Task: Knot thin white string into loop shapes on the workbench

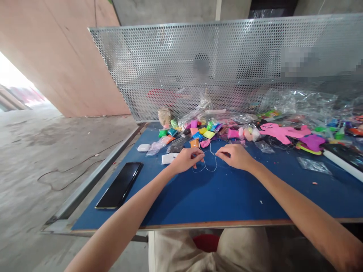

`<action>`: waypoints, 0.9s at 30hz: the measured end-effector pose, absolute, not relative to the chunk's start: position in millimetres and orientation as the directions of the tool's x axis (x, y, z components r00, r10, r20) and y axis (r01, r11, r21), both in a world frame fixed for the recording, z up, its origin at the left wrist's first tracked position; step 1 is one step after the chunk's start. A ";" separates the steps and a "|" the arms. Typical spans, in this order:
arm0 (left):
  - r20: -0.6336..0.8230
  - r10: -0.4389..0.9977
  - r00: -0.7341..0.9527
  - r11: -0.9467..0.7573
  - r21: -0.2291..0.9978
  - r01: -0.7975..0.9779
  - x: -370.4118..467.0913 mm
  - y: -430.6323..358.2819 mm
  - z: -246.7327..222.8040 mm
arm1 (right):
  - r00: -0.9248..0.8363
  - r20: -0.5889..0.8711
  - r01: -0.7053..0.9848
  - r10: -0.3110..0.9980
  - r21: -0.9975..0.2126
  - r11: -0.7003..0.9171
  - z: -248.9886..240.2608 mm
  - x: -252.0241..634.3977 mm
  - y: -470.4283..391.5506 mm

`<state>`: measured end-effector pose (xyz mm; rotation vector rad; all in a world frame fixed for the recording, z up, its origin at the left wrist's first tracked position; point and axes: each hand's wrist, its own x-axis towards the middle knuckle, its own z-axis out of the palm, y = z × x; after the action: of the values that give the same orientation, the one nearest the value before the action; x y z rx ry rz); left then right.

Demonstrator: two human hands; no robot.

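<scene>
A thin pale string (216, 165) hangs in loops over the blue tabletop, stretched between my two hands. My left hand (187, 159) pinches one part of it with thumb and fingertips. Across a small gap, my right hand (236, 156) pinches another part near a crossing or knot, too fine to make out. Just beyond the string lie an orange packet (194, 143) and a pink piece (205, 143). A white packet (169, 158) sits beside my left hand, partly behind it.
A black phone (119, 186) and a white earbud case (143, 147) lie at the left. Colourful clay packets (209, 134), a pink figure (283, 132) and clear plastic bags (306, 100) crowd the back. A perforated metal panel (181, 68) stands behind the table (215, 204).
</scene>
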<state>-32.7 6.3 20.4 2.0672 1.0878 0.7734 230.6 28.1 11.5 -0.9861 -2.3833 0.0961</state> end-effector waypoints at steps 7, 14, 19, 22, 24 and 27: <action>0.242 0.844 0.479 -0.488 0.716 0.499 -36.3 12.8 21.9 | -0.613 0.457 0.537 0.645 -0.357 0.764 7.8 231.6 31.9; 0.394 0.782 0.484 -0.596 0.245 0.764 -56.4 28.3 21.5 | -0.590 0.236 0.596 0.772 -0.518 0.614 9.1 250.9 41.6; 0.349 0.766 0.540 -0.616 0.157 0.772 -72.6 30.5 31.7 | -0.633 0.120 0.597 0.765 -0.554 0.581 10.5 254.8 40.8; 0.282 0.717 0.638 -0.690 0.156 0.707 -82.9 31.4 38.4 | -0.673 0.053 0.603 0.738 -0.538 0.589 7.3 251.3 41.5; 0.249 0.697 0.672 -0.715 0.178 0.676 -90.2 33.9 40.7 | -0.681 0.038 0.607 0.731 -0.529 0.593 5.4 248.3 42.1; 0.246 0.712 0.658 -0.701 0.201 0.684 -101.0 39.9 41.0 | -0.675 0.041 0.601 0.737 -0.549 0.581 4.6 245.9 42.7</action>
<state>-101.0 39.9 41.0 2.7772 1.1721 0.4711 245.9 42.7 4.6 -1.1028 -2.5492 0.7382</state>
